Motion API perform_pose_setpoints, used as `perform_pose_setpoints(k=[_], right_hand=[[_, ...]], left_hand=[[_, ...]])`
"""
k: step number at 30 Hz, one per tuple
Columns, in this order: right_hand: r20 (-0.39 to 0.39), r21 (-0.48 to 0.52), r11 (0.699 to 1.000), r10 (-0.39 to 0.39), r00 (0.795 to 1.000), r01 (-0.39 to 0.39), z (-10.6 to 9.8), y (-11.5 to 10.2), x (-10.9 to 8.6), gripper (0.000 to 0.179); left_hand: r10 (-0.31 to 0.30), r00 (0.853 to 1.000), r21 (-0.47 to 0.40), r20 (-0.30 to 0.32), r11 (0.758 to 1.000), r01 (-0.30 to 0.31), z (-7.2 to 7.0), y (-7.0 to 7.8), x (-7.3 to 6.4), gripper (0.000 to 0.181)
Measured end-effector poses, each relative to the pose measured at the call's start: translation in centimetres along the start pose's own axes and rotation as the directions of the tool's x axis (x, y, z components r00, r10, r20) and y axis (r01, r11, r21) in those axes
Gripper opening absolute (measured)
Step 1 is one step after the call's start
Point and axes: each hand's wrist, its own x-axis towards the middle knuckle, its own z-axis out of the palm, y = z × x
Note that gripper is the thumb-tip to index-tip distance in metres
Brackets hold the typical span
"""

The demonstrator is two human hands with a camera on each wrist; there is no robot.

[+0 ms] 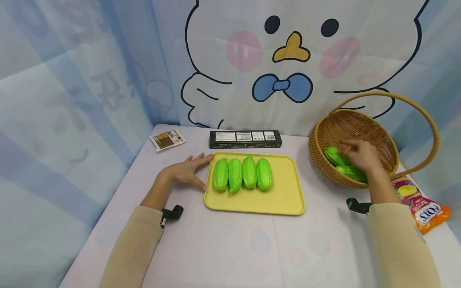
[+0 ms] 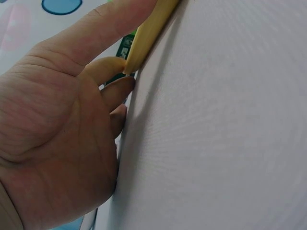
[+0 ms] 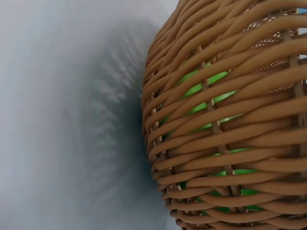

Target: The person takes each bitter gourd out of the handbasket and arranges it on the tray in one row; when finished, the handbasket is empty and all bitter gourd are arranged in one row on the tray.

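Observation:
Several glossy green ridged gourds (image 1: 235, 175) lie side by side on the left half of a yellow tray (image 1: 284, 204). My left hand (image 1: 183, 171) is spread at the tray's left end, thumb and index fingertip at its rim. In the left wrist view the thumb (image 2: 96, 31) overlaps the tray edge (image 2: 148, 36). My right hand (image 1: 361, 156) reaches into a wicker basket (image 1: 318, 160), index finger extended over two more green gourds (image 1: 349, 173). The right wrist view shows only the basket's woven side (image 3: 230, 129), green showing through the gaps; that hand is hidden there.
A black box (image 1: 245, 139) lies behind the tray, and a small brown-and-white packet (image 1: 167, 140) at the back left. The basket's tall handle (image 1: 428, 120) arches to the right. A red and orange snack bag (image 1: 425, 210) lies beside the right forearm. A patterned curtain hangs behind.

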Motion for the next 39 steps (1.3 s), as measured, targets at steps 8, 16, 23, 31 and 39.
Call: perform_pose_setpoints(k=[8, 16, 23, 31, 39], right_hand=[[0.144, 0.014, 1.000, 0.013, 0.989, -0.015, 0.1, 0.1, -0.3, 0.056], [0.161, 0.021, 0.999, 0.021, 0.987, -0.025, 0.1, 0.1, -0.3, 0.056], [0.106, 0.037, 0.998, 0.049, 0.993, -0.054, 0.0, -0.2, -0.5, 0.059], [0.018, 0.085, 0.996, 0.007, 1.000, -0.008, 0.0, -0.8, -0.5, 0.058], [-0.077, 0.125, 0.991, -0.040, 0.996, 0.050, -0.2, -1.2, -0.3, 0.052]], left_hand=[[0.003, 1.000, -0.009, -0.002, 1.000, -0.003, 0.0, 0.0, 0.0, 0.130], [0.005, 1.000, -0.009, 0.005, 1.000, -0.005, 0.0, 0.0, 0.0, 0.131], [0.016, 1.000, -0.009, 0.002, 1.000, -0.016, 0.0, -0.1, -0.1, 0.132], [0.017, 1.000, -0.009, 0.006, 1.000, -0.017, -0.1, -0.1, 0.0, 0.132], [0.008, 1.000, -0.008, 0.006, 1.000, -0.008, -0.1, -0.1, 0.1, 0.133]])
